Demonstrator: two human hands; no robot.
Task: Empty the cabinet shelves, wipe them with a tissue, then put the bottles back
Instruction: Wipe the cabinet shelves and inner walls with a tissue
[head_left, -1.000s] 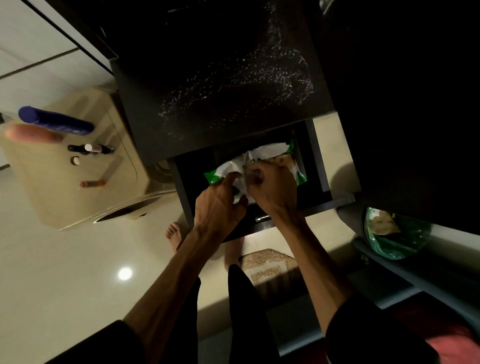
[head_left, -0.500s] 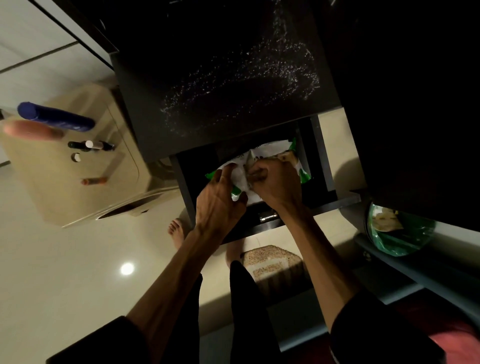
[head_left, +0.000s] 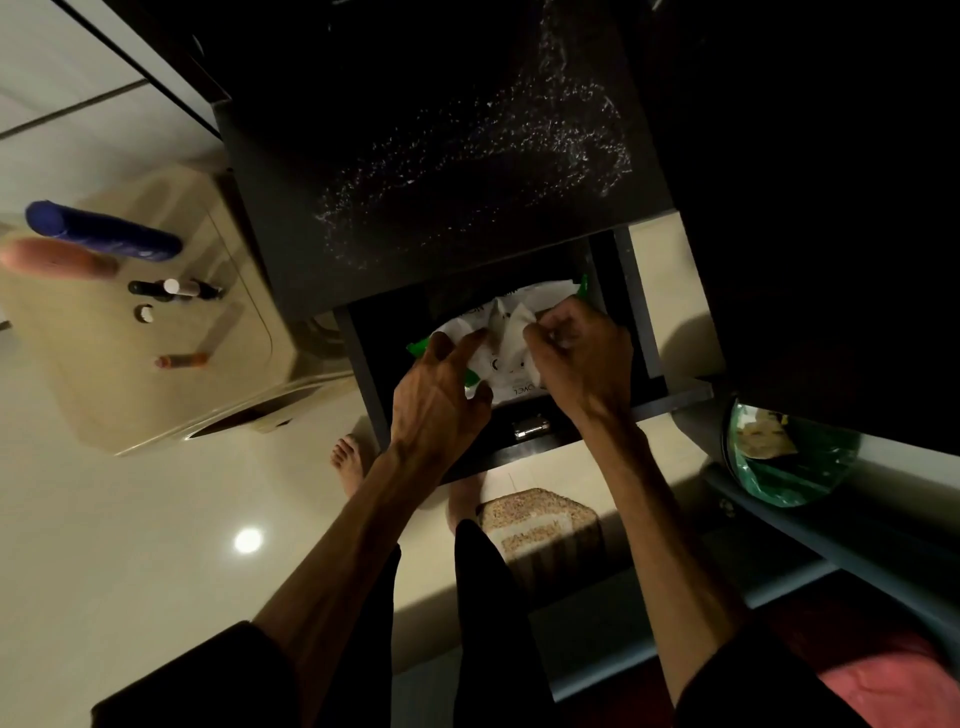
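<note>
At the centre of the frame an open dark drawer juts out from under a dark countertop that carries a scatter of pale specks; inside the drawer lies a white and green tissue pack, and both hands are on it; the left hand lies over the pack's left side with its fingers spread and only lightly bent, the fingertips pressing on the wrapper rather than closing round it; the right hand sits over the pack's right side with its fingers curled, and its thumb and fingers pinch a white tissue that stands up in a peak from the top of the pack, just between the two hands; a small metal latch shows on the drawer's front edge, below the pack; both forearms are bare and run down to dark sleeves at the bottom of the frame; at the left of the frame a light wooden cabinet bears a blue bottle and, just below it, a pinkish bottle, both blurred, with a dark slim bottle, a small white-capped container and a small orange bottle lower on the same surface, apart from one another; a bare foot rests on the pale tiled floor, where a round light spot is reflected; a speckled mat lies below the drawer; at the right edge a green bag holds something crumpled and pale.
</note>
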